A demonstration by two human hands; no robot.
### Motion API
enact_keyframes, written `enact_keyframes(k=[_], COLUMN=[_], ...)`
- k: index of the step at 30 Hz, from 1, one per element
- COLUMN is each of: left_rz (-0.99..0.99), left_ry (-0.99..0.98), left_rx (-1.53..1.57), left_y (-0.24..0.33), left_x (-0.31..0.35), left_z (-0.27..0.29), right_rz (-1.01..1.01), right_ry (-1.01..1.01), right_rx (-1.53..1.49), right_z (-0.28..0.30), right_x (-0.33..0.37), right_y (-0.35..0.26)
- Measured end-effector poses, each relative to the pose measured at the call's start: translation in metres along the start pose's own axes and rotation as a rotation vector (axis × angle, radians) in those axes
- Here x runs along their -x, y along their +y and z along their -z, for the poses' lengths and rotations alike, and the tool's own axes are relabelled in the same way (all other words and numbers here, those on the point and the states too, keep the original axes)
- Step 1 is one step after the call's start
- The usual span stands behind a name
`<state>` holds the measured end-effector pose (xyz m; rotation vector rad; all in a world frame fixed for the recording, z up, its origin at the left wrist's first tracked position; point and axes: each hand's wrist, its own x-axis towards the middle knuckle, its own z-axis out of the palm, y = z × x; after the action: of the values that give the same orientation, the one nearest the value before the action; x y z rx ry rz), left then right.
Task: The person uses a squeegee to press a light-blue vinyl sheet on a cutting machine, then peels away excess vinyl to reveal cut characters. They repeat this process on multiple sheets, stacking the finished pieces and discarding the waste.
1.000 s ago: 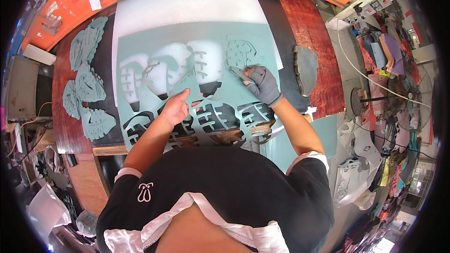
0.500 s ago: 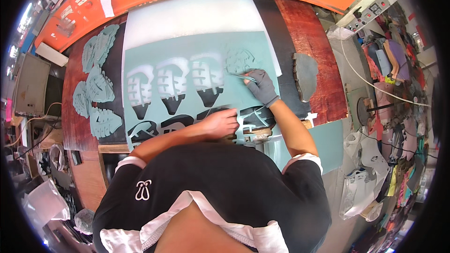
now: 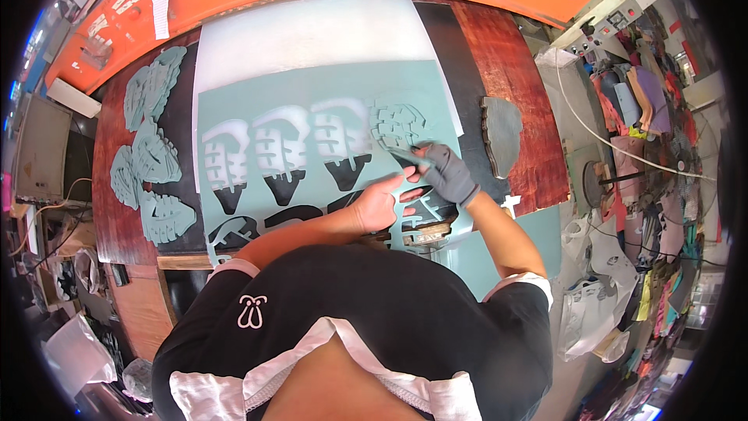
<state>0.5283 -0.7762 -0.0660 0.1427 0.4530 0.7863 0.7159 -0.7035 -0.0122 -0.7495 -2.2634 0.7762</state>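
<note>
Right hand [image 3: 449, 176], gloved, clamped on teal cut piece [image 3: 408, 157], sheet's [image 3: 312, 84] 2 o'clock side; fingertips blurred. Left hand [image 3: 380, 206] at 8 o'clock from it, fingers parted; contact unclear from here. Left forearm [image 3: 300, 232] hides some cutouts.

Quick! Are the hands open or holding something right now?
Left hand: open, over the green sheet.
Right hand: closed, holding a green cut piece.

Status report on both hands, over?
Right grip gloved, pinching green piece. Left grip bare, open, close by. Left forearm covers part of green sheet.
</note>
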Motion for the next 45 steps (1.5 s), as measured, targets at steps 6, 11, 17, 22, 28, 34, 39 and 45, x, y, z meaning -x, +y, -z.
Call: enact_keyframes(k=[6,11,17,22,28,34,39,45], left_rz=[0.263,-0.92,-0.579,-0.575,-0.523,-0.538,-0.741,-0.695], left_ry=[0.033,0.071,0.142,0.111,0.116,0.056,0.1,0.551], left_rx=[-0.898,-2.105,-2.342,-2.348,-2.388,-2.175,-1.947,-2.056], left_y=[0.029,0.063,0.061,0.062,0.062,0.068,0.078,0.063], left_x=[0.057,0.053,0.025,0.019,0.021,0.024,0.074,0.17], left_z=[-0.025,-0.026,0.017,0.022,0.022,0.019,0.029,0.067], right_rz=[-0.549,-0.52,-0.543,-0.583,-0.36,-0.407,-0.377,-0.077], right_ry=[0.265,0.351,0.679,0.701,0.779,0.578,0.162,-0.335], right_rx=[-0.128,0.001,-0.017,0.635,-0.049,0.036,-0.206,-0.044], right_z=[0.012,0.035,0.086,0.136,0.219,0.181,0.077,-0.074], right_x=[-0.05,-0.121,-0.202,-0.262,-0.289,-0.281,-0.284,-0.323], right_y=[0.024,0.044,0.058,0.09,0.036,-0.036,-0.095,-0.199])
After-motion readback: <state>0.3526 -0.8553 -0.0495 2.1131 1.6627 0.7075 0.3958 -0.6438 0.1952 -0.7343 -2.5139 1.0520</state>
